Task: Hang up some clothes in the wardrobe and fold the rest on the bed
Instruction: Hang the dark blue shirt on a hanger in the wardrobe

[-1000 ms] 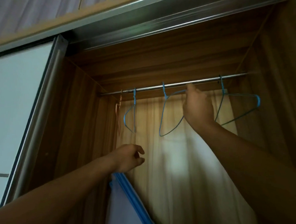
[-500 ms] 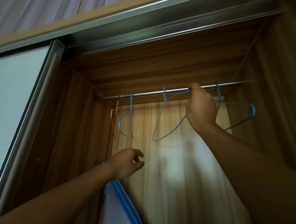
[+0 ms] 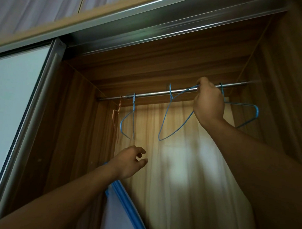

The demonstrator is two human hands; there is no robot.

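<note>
A metal rail (image 3: 153,94) runs across the top of the open wardrobe. Three blue wire hangers hang from it: a left one (image 3: 128,123), a middle one (image 3: 165,122) and a right one (image 3: 249,117). An orange hanger (image 3: 116,117) hangs at the rail's left end. My right hand (image 3: 208,103) is raised to the rail and grips the shoulder wire of the middle hanger. My left hand (image 3: 130,162) hovers lower down with loosely curled fingers, holding nothing. A white garment with blue trim (image 3: 121,205) hangs below that hand.
A pale curtain-like cloth (image 3: 187,168) covers the wardrobe's back. The sliding door (image 3: 16,107) with its metal frame stands at the left. Wooden side walls (image 3: 287,104) close the compartment in on both sides.
The view has shifted slightly. My right hand stays at the rail on the middle hanger, whose wire has tilted. My left hand has opened its fingers a little.
</note>
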